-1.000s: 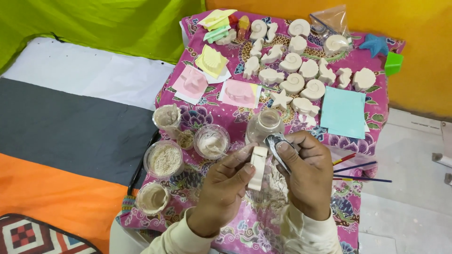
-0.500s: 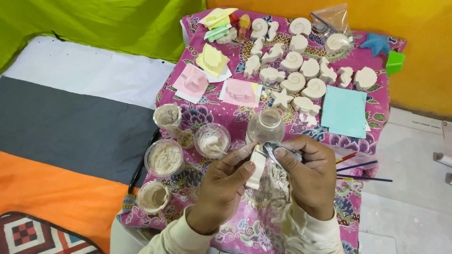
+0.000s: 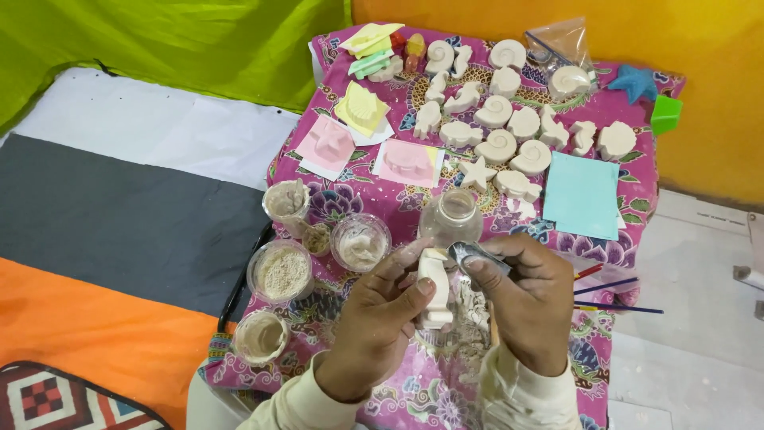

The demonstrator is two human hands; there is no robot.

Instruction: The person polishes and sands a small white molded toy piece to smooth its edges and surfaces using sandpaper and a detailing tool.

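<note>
My left hand (image 3: 374, 330) pinches a chalky white plaster figure (image 3: 434, 287) between thumb and fingers, its long axis upright over the pink floral cloth (image 3: 414, 390), while my right hand (image 3: 529, 306) closes around a crumpled grey scrap of sandpaper (image 3: 476, 255) touching the figure's top. A clear glass jar (image 3: 452, 216) stands just beyond, tubs of powder (image 3: 280, 271) to the left, and smooth plaster shells (image 3: 509, 147) farther back

4 cups (image 3: 280, 271) of powder, 1 glass jar (image 3: 451, 215), 2 pink moulds (image 3: 326, 144), 1 blue sheet (image 3: 582, 195)
</note>
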